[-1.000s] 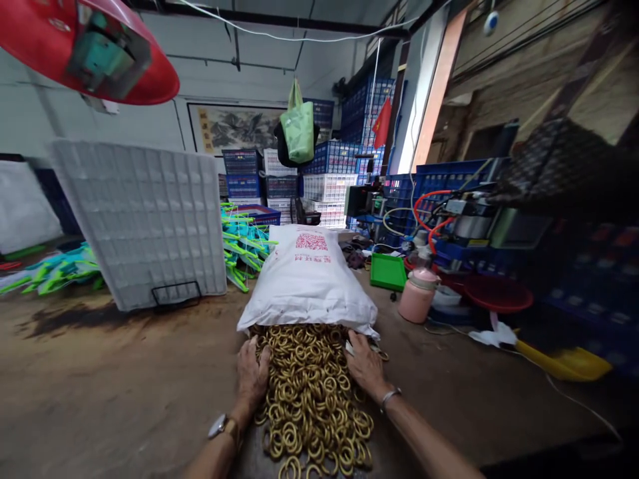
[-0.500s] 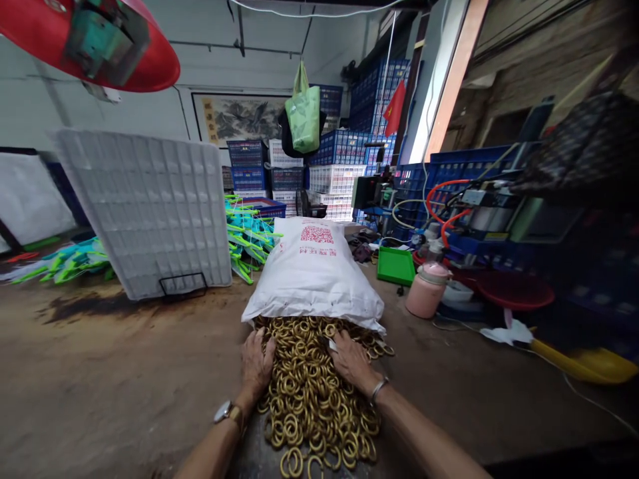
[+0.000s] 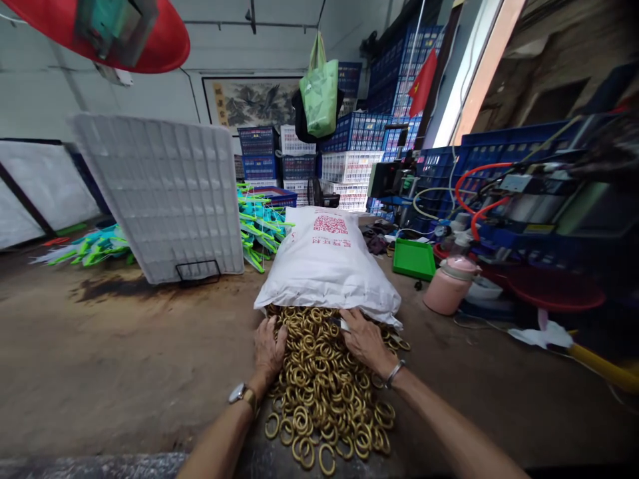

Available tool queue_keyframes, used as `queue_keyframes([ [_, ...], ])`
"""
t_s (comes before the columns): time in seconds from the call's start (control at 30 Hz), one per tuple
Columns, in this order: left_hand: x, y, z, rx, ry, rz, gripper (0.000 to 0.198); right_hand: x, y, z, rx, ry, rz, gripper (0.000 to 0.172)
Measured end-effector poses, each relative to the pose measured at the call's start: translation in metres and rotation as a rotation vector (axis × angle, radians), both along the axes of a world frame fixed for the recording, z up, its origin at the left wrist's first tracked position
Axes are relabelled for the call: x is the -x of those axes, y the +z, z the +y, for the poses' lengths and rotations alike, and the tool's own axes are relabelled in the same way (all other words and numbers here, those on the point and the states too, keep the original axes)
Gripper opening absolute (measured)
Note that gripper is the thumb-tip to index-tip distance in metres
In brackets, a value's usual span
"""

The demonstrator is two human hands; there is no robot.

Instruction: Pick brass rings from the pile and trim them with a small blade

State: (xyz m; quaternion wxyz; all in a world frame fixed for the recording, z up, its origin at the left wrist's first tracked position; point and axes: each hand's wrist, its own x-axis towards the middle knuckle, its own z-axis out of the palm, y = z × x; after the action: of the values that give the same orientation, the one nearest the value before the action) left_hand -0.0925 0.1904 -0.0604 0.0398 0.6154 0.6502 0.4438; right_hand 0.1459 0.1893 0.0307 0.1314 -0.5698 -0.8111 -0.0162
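A heap of brass-coloured metal rings spills from the mouth of a white woven sack with red print, which lies on the worktable. My left hand rests against the left edge of the heap just below the sack's mouth, thumb apart from the fingers, holding nothing I can see. My right hand reaches over the heap's right side, its fingertips near the sack's edge. A small flat white-and-dark piece shows at its fingers; its kind cannot be made out.
A white ribbed panel stands at the left on a black wire holder. Green and turquoise plastic pieces lie behind it. On the right are a green tray, a pink bottle and a machine with orange hoses.
My view has tilted down and turned slightly left. Both hands stay at the heap below the sack's mouth. Some rings at the near end have slid and spread out.
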Motion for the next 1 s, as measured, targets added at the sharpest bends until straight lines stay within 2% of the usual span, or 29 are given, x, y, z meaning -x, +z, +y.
queue_keyframes([
  [0.1,0.0,-0.001,-0.001,-0.003,0.001,0.0,0.04,0.008,-0.001,0.008,0.011,-0.06,0.002,0.046],
  [0.2,-0.001,-0.001,-0.001,-0.003,0.007,-0.004,0.041,0.021,-0.007,0.019,0.044,-0.096,-0.001,0.041],
  [0.33,0.0,-0.001,0.0,-0.007,0.014,-0.017,0.041,0.038,-0.009,0.028,0.084,-0.047,-0.02,0.031],
  [0.47,-0.001,0.001,0.001,-0.017,0.003,-0.031,0.041,0.043,-0.005,0.025,0.096,0.024,-0.049,0.04],
  [0.6,-0.001,0.004,-0.001,-0.032,0.0,-0.052,0.038,0.038,0.003,0.018,0.128,0.07,-0.09,0.047],
  [0.73,-0.001,0.005,-0.002,-0.042,0.003,-0.08,0.036,0.029,0.015,0.009,0.126,0.103,-0.086,0.045],
  [0.87,0.0,0.006,-0.001,-0.059,0.007,-0.105,0.035,0.017,0.021,0.001,0.086,0.116,-0.023,0.033],
  [1.0,0.002,0.011,-0.003,-0.086,0.007,-0.128,0.034,-0.004,0.018,-0.009,0.045,0.068,0.04,0.02],
])
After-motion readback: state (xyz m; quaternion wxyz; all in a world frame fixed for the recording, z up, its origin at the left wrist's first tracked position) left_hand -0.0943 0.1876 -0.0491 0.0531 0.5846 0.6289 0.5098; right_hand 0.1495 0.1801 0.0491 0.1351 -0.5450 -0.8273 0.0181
